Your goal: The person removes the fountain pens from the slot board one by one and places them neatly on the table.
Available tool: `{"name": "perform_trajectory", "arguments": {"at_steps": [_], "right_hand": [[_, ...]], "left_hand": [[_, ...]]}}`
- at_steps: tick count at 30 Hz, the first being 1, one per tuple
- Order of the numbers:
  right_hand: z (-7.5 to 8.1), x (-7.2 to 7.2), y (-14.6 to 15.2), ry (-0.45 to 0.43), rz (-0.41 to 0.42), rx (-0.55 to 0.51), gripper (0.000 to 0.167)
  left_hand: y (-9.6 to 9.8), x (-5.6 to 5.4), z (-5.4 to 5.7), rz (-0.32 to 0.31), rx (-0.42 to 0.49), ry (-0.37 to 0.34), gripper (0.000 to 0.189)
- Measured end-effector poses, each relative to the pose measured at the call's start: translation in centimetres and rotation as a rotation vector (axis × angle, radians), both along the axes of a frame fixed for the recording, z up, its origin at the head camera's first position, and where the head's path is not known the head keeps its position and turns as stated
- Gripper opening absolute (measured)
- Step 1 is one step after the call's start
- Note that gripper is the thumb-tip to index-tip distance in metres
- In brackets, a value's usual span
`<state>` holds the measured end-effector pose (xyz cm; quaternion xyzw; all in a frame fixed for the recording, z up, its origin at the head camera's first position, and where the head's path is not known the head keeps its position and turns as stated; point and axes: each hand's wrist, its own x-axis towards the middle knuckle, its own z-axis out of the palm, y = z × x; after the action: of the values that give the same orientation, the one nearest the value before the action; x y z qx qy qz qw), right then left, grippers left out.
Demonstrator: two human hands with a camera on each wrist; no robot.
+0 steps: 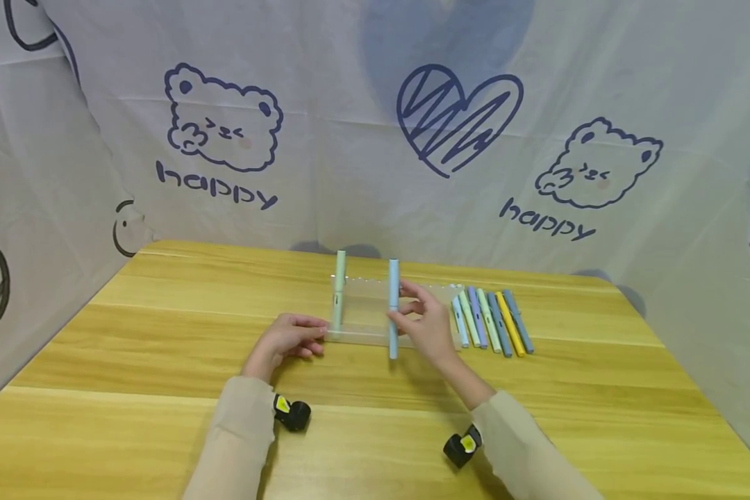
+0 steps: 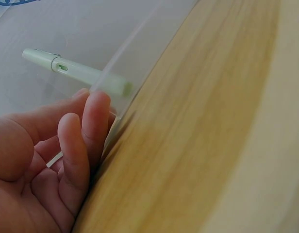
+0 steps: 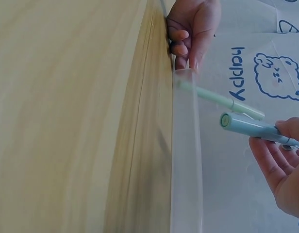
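Note:
A clear plastic pen stand sits on the table, and a light green pen stands upright in its left end. My left hand pinches the stand's left corner; in the left wrist view, the fingertips meet the clear edge just beside the green pen. My right hand holds a light blue pen upright between thumb and fingers, in front of the stand's middle. In the right wrist view, the blue pen shows its round end, apart from the stand's front wall.
Several pens lie side by side to the right of the stand, among them a yellow pen and a purple pen. A white cloth with bear and heart drawings hangs behind the wooden table.

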<state>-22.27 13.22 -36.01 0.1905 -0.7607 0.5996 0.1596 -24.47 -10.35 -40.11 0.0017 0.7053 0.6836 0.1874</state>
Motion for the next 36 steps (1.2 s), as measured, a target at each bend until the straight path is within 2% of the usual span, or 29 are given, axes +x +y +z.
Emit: {"name": "perform_trajectory", "arguments": {"at_steps": [8, 18, 26, 36], "right_hand": [[0.1, 0.5, 1.2, -0.025, -0.019, 0.003, 0.05], [-0.3, 1.1, 3.0, 0.071, 0.013, 0.04, 0.038], [-0.7, 1.5, 4.5, 0.052, 0.008, 0.086, 0.032], [-1.2, 1.9, 6.6, 0.113, 0.0, 0.118, 0.032]], "left_hand": [[0.0, 0.0, -0.1, 0.004, -0.004, 0.002, 0.03], [0.0, 0.0, -0.1, 0.001, -0.016, 0.007, 0.03], [0.0, 0.0, -0.1, 0.004, -0.018, 0.008, 0.03], [-0.1, 0.0, -0.2, 0.0, -0.018, 0.006, 0.03]]}}
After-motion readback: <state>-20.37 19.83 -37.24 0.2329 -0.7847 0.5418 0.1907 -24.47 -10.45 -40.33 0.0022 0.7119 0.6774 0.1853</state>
